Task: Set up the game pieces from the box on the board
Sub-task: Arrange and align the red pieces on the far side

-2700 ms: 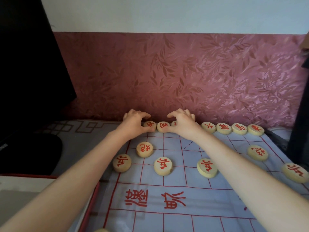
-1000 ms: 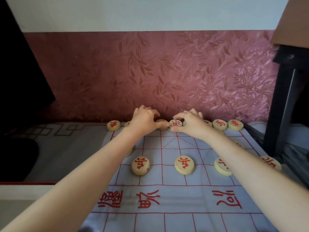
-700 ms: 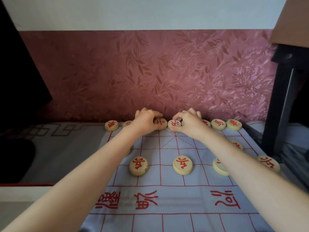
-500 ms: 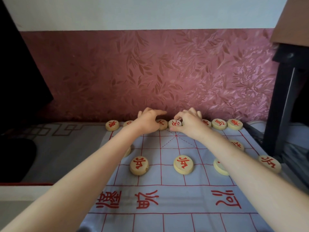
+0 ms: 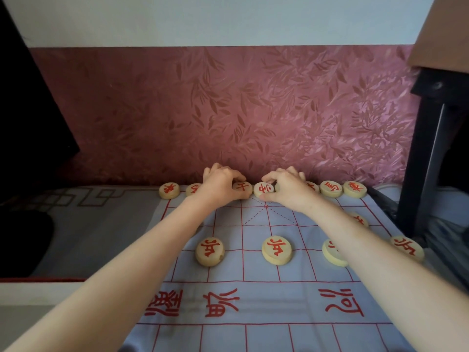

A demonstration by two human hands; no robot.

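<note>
I see my left hand [image 5: 220, 185] pinching the left disc [image 5: 242, 186] in the far row of the board [image 5: 279, 303], my right hand [image 5: 286, 189] pinching the right disc [image 5: 264, 190] just beside it, both close under the pink wall [image 5: 253, 110].

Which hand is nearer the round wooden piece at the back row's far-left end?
Left. The left hand is right of the round wooden piece with red lettering, one visible piece between; the right hand lies beyond the left hand.
</note>
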